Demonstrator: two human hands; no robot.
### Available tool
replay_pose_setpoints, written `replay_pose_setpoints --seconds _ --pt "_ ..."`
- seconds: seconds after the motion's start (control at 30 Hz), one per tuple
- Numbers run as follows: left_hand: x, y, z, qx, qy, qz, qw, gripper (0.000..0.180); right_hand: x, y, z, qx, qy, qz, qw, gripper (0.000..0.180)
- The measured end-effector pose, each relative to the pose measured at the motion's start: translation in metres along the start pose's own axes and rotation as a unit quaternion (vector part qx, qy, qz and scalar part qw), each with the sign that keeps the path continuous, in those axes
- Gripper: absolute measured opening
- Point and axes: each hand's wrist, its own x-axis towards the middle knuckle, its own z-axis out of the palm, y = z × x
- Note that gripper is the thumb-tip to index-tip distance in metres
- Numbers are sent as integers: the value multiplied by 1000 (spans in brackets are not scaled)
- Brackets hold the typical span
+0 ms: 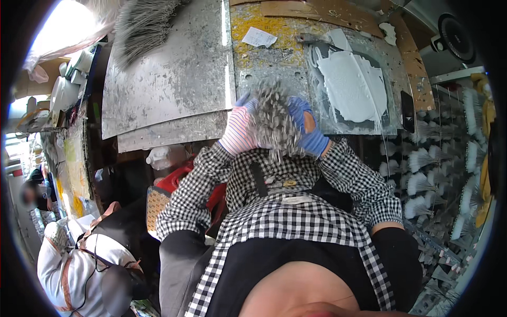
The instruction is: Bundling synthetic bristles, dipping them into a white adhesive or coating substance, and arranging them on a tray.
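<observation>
A bundle of grey, thin wire-like strands [277, 116] stands at the table's near edge, its many tips facing up and smeared by motion. My left hand [238, 129], in a white glove with red stripes and blue fingertips, is closed around its left side. On the other side, my right hand [310, 129] grips it in a blue glove, with bare skin showing at the back of the hand. The lower part of the bundle is hidden. What the strands are made of I cannot tell.
A heap of similar grey strands [142, 31] lies on the metal sheet [174, 79] at far left. White paste [351, 84] covers a board to the right, beside a dark phone [407, 111]. Racks of white-ended bundles [422, 158] stand right. Another person [90, 269] sits lower left.
</observation>
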Motion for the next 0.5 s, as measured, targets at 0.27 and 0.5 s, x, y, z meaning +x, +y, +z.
replay_pose_setpoints --seconds 0.27,0.5 --pt "-80 15 24 -78 -58 -29 995 76 -65 -26 21 -517 -41 -290 804 100" --pt "-110 -17 55 -204 85 -228 948 41 -85 -15 31 30 -70 264 961 80"
